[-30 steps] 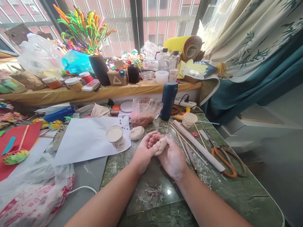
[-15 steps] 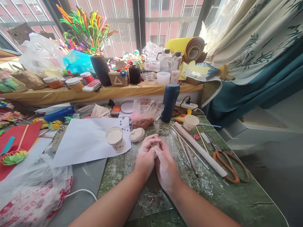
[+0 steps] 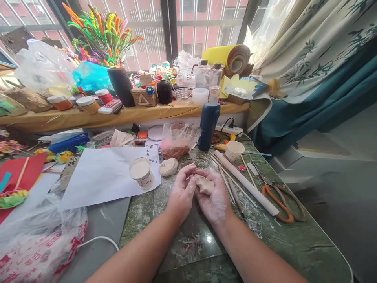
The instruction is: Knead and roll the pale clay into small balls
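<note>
Both my hands meet over the green marble tabletop, dusted white with flour. A pale, flattened lump of dough lies in my right hand, whose fingers curl round it. My left hand presses against the dough from the left, its fingers bent onto it. A second ball of dough rests on the table just beyond my left hand. A paper cup of white flour stands on a white sheet to the left.
A white rolling pin, thin sticks and orange-handled scissors lie to the right. A paper cup, a dark blue bottle and a plastic bag of reddish filling stand behind. Plastic bags and craft clutter crowd the left.
My hands were clasped tight over the dough half a second ago; they have now opened a little, and the dough shows again, flatter, in my right palm.
</note>
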Tool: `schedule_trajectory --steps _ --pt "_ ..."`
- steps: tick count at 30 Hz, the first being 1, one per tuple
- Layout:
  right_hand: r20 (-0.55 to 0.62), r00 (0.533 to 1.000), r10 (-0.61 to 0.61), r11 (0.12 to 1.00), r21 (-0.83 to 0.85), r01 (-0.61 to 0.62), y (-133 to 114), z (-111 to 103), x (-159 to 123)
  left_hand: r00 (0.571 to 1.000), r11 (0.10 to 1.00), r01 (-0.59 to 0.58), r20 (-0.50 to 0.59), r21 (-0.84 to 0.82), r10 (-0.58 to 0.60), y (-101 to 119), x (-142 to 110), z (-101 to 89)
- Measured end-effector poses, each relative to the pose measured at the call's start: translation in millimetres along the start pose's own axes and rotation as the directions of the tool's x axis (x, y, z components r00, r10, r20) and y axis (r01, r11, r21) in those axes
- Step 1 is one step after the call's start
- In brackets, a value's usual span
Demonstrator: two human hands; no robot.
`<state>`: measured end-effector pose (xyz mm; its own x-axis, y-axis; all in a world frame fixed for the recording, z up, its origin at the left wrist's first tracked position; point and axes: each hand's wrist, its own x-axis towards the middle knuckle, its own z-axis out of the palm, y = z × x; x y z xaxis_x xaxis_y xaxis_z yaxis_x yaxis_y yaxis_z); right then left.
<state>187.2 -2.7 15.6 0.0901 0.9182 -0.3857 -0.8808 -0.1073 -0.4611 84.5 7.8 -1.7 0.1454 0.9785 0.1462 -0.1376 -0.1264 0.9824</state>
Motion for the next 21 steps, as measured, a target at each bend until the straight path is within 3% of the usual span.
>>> schedule_trajectory --steps 4,7,9,13,17,21 --pt "0.166 0.981 0.097 0.995 -0.022 -0.095 -3 0 -5 0.973 0.971 0.206 0.131 -0.119 -0.191 5 4 -4.9" --pt "0.216 0.971 0.104 0.991 -0.103 -0.083 -2 -1 -4 0.945 0.968 0.246 0.234 -0.049 -0.228 7 1 -4.6" --pt "0.17 0.98 0.106 0.987 -0.141 -0.082 -1 -3 -1 0.948 0.976 0.217 0.233 0.025 -0.217 6 -2 -1.5" --pt "0.098 0.972 0.213 0.971 -0.136 -0.199 -2 -2 5 0.976 0.979 0.106 0.173 0.172 -0.136 4 -10 6.7" --pt "0.155 0.951 0.266 0.959 -0.143 -0.245 -5 -1 4 0.982 0.956 -0.024 0.184 0.291 -0.031 4 -13 5.6" --pt "0.211 0.957 0.198 0.967 -0.2 -0.156 -8 -4 1 0.979 0.968 -0.059 0.204 0.245 0.008 4 -12 -4.9"
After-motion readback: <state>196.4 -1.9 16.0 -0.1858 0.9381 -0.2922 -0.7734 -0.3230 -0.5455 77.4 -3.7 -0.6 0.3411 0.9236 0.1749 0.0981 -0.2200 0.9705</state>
